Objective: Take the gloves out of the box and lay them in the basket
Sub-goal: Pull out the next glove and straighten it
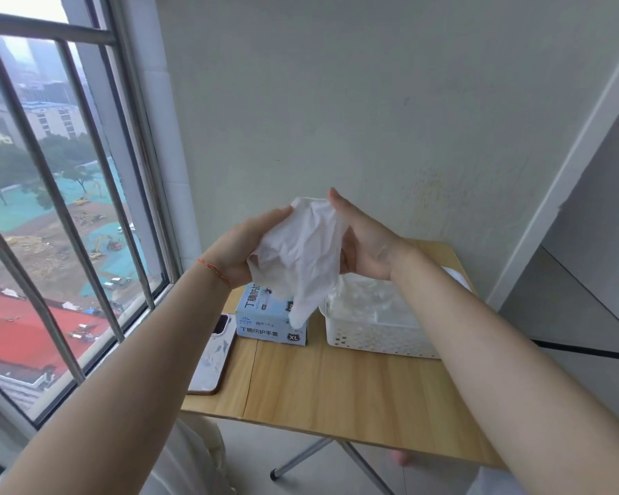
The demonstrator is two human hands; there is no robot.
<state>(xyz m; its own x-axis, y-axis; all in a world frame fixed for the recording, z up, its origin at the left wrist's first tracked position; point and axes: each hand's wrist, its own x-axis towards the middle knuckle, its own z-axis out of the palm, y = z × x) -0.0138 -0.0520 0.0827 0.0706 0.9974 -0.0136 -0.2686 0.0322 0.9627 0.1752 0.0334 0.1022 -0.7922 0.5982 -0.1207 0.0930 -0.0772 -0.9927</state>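
Observation:
A white glove (pixel 301 251) hangs in the air above the table, held between both hands. My left hand (pixel 242 246) grips its left side and my right hand (pixel 363 241) holds its right edge, with the glove's fingers dangling down. Below it stands the pale blue glove box (pixel 265 321) marked XL. To the right of the box sits the white perforated basket (pixel 376 339), which holds several white gloves (pixel 365 301). My right forearm crosses in front of the basket's right part.
A phone (pixel 213 355) in a pale case lies on the wooden folding table (pixel 336 387) left of the box. A barred window (pixel 51 209) is close on the left and a wall stands behind the table.

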